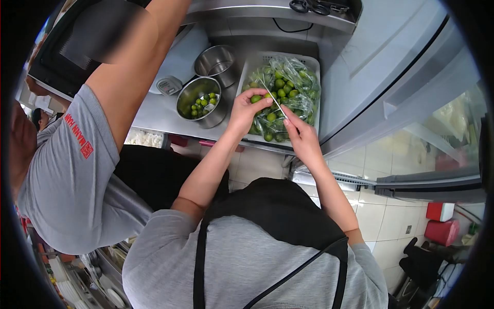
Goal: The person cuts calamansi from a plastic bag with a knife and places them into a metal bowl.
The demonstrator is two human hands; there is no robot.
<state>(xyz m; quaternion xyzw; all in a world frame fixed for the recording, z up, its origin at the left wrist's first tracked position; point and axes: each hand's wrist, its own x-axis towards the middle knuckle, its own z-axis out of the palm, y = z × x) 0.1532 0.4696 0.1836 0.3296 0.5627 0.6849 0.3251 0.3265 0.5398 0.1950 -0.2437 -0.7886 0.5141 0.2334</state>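
Note:
My left hand (246,109) pinches a green lime (256,98) between thumb and fingers, above a white plastic basket (315,72). In my right hand (303,138) is a thin knife (274,99), its blade slanting up and left, close by the left fingertips. Whether the blade touches the lime I cannot tell. Beneath both hands, several limes (279,84) lie in a clear plastic bag (303,103) inside the basket. To the left, a steel pot (212,117) holds several small green limes or lime pieces (201,105).
Behind the pot stands a second steel pot (215,61). Another person's arm in a grey sleeve (77,154) reaches across on the left, near a black microwave (56,62). A refrigerator (381,67) borders the right side. Scissors (309,7) lie on the steel shelf (257,11) above.

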